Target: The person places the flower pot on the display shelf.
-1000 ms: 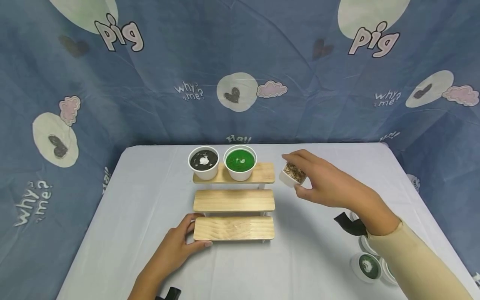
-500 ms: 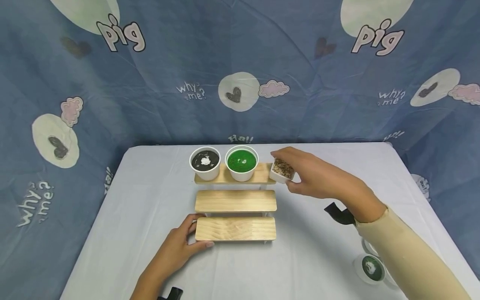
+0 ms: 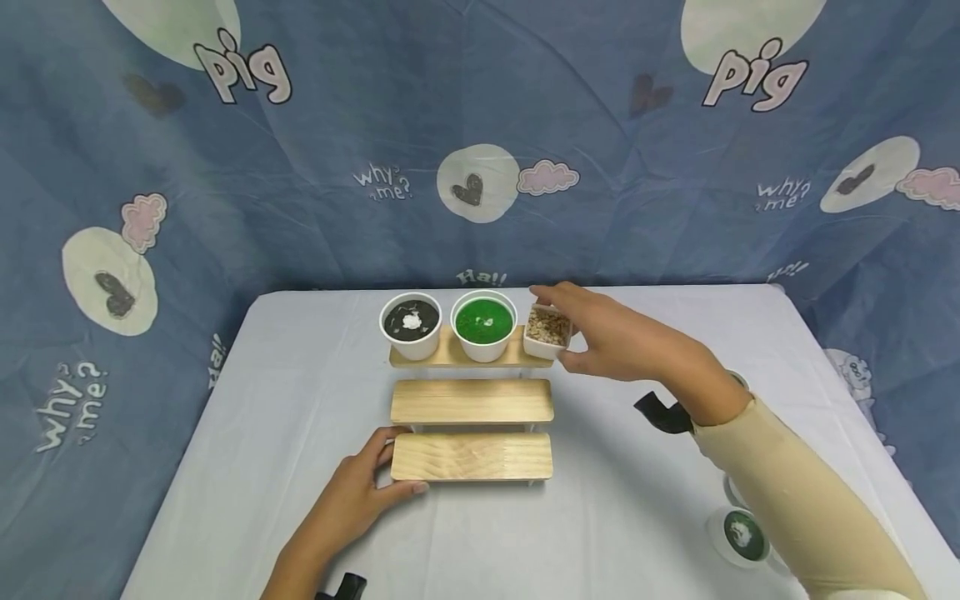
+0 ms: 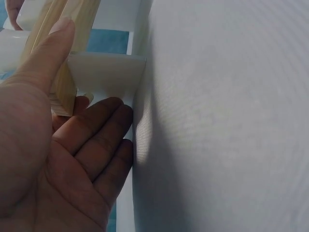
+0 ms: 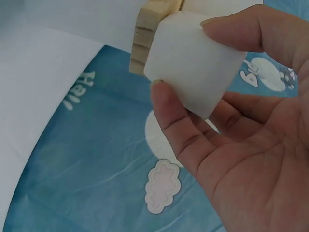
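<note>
A three-tier display stand (image 3: pixel 472 402) with wooden shelves stands on the white table. My left hand (image 3: pixel 347 506) grips the left end of its lowest shelf, and the left wrist view shows the thumb across the wood (image 4: pixel 62 92) with the other fingers beside the white support. My right hand (image 3: pixel 626 337) pinches a squarish white cup (image 3: pixel 547 329) of brown, crumbly bits at the right end of the top shelf. In the right wrist view that cup (image 5: pixel 193 63) is against the shelf's end (image 5: pixel 145 38); whether it bears on the wood is hard to tell.
On the top shelf stand a round white cup with dark filling (image 3: pixel 410 325) and one with green filling (image 3: pixel 483 325). A cup with dark green filling (image 3: pixel 742 536) and others, partly hidden by my right sleeve, are at the table's right. Blue printed cloth (image 3: pixel 315 225) hangs behind.
My right hand has carried the squarish cup leftward, from beside the stand to the right end of the top shelf. The left hand has kept its place on the lowest shelf.
</note>
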{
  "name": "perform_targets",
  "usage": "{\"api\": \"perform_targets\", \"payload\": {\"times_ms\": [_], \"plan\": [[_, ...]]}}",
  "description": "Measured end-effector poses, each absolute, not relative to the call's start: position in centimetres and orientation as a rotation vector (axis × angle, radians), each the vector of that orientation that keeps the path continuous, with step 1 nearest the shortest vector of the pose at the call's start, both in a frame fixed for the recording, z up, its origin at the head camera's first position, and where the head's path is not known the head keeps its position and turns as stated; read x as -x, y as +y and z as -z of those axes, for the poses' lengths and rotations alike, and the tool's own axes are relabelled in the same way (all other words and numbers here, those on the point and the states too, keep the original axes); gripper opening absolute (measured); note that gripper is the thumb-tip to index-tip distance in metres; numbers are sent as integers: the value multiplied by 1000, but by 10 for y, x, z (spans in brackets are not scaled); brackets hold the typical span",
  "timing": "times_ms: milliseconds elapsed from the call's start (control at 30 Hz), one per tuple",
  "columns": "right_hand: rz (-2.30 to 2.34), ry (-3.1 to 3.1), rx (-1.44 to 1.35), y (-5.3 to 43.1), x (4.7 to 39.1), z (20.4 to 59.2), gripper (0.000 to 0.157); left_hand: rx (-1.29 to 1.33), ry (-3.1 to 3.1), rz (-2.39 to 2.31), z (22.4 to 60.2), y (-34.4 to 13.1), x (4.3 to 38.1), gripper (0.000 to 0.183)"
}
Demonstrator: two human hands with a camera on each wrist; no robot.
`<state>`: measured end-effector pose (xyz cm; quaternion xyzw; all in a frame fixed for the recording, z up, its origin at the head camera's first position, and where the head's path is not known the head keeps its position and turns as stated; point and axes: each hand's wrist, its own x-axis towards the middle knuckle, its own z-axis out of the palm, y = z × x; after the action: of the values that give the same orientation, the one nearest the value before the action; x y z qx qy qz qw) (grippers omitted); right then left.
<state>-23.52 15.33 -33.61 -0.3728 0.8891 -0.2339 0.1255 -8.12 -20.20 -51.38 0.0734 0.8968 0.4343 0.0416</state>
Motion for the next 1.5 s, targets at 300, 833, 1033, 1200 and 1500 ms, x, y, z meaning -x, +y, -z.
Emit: {"api": "perform_targets", "payload": {"times_ms": [300,833,1033,1200,1500], "plan": [[737,2588,1046,154,237,341,79,-237,2755,-1322,513,-201,81,67],[843,2573,979,156,238,347,72,-248,2767,-1320,511,-201,79,67],[864,2564,957,156,239,347,68,-216,2741,-1327,510,-200,79,69],[881,2554,960,157,240,346,67,-203,2730,-1324,510,-199,78,67],[923,2531,991,158,241,349,65,-220,2733,-1326,509,-200,78,71]]}}
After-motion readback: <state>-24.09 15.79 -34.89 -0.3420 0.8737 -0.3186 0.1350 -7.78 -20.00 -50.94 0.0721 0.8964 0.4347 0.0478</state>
